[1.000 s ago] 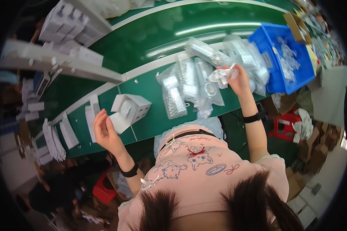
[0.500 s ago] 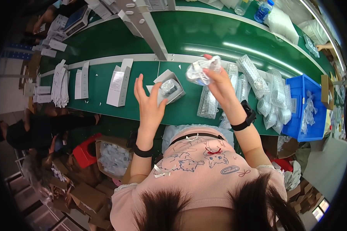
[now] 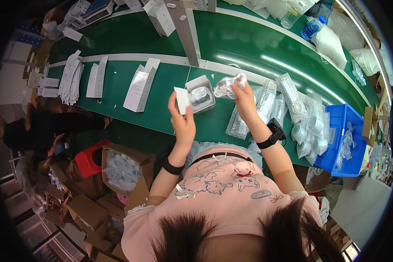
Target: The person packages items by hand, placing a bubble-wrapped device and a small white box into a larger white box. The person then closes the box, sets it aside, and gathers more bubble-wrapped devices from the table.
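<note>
A small white box (image 3: 199,81) stands with its top open on the green bench. Inside it lies an item wrapped in clear plastic (image 3: 201,95). My left hand (image 3: 183,129) grips the box at its left flap, with the fingers on the outer side and the thumb near the front edge. Right of the box, raised over the bench, my right hand (image 3: 245,99) pinches a crumpled clear plastic bag (image 3: 225,87). Whether anything is inside that bag I cannot tell.
Bubble-wrap rolls (image 3: 266,98) lie to the right, before a blue bin (image 3: 336,148). Leftward stand white cartons (image 3: 137,91) and a stack of flat white boxes (image 3: 70,78). A metal post (image 3: 187,39) rises behind. A carton of plastic bags (image 3: 122,170) sits below.
My left hand has gone from hovering open beside the box to gripping its flap. My right hand has lowered the plastic bag closer to the box. The whole view has shifted a little.
</note>
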`<state>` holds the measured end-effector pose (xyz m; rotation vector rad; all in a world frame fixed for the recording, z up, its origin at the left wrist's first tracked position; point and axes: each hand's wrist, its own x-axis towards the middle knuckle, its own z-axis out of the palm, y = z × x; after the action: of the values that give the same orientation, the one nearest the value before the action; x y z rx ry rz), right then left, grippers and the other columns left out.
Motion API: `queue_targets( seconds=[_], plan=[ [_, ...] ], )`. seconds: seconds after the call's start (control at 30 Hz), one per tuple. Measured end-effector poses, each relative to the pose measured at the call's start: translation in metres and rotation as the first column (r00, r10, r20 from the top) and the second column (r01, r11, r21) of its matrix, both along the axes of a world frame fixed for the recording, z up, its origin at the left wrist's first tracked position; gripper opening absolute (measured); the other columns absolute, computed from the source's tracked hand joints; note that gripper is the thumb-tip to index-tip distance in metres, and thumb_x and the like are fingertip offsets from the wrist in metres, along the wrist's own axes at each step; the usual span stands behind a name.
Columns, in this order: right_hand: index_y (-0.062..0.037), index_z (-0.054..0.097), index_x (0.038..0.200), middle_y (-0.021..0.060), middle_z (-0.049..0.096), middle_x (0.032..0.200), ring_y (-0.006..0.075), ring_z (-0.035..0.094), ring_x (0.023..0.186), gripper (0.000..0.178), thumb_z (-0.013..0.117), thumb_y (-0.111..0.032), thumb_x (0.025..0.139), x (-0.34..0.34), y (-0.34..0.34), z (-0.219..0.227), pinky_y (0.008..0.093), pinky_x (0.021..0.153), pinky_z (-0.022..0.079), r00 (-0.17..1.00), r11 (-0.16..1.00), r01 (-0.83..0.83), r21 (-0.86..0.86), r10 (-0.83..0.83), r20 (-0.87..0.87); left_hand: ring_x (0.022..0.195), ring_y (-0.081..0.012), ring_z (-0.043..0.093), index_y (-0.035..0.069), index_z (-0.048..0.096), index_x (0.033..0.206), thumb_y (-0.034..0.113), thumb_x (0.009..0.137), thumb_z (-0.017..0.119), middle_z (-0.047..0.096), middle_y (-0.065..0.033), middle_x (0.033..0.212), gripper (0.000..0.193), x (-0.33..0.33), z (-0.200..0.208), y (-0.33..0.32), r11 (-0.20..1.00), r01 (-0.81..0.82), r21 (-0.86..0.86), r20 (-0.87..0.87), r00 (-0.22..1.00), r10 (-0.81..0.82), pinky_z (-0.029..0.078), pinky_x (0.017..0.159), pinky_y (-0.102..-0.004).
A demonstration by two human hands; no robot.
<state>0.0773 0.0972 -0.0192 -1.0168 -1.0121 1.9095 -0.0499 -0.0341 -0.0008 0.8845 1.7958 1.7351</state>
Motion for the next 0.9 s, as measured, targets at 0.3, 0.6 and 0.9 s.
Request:
queue_targets(
  seconds=[0.3,0.6,0.9],
  plan=[
    [-0.0053,0.047,0.104,0.0046,0.054,0.098,0.0142,0.052,0.091,0.021,0.049,-0.006,0.083,0.008,-0.007,-0.003,0.0283,0.08,0.041,0.972,0.992,0.07,-0.11,-0.092,-0.215,0.105,-0.0222,0.048,0.008,0.031,0.126,0.003,0.08,0.051,0.04,-0.0152,0.123,0.05,-0.085,0.007,0.039,0.921,0.386,0.057,0.025,0.921,-0.388,0.038,0.087,-0.0298],
    [-0.0059,0.051,0.105,0.0054,0.053,0.1,0.0161,0.052,0.095,0.029,0.053,0.002,0.077,0.003,0.004,0.027,0.0309,0.08,0.043,0.986,0.976,0.123,0.181,-0.099,-0.134,0.106,-0.0318,0.045,0.006,0.046,0.107,0.007,0.071,0.065,0.025,-0.0194,0.128,0.04,-0.026,0.017,0.031,0.99,0.134,0.036,-0.621,0.78,-0.083,0.039,0.088,-0.0352],
    [-0.0055,0.062,0.084,0.01,0.06,0.086,0.027,0.058,0.083,0.02,0.054,0.002,0.067,-0.015,0.011,0.057,0.0328,0.071,0.047,0.882,0.143,-0.446,0.884,0.236,0.407,0.076,-0.0284,0.057,0.002,0.058,0.059,0.005,0.056,0.063,0.057,-0.0131,0.081,0.007,-0.031,0.02,0.028,0.983,-0.153,-0.101,-0.504,0.86,0.082,0.045,0.068,-0.0327]
  ],
)
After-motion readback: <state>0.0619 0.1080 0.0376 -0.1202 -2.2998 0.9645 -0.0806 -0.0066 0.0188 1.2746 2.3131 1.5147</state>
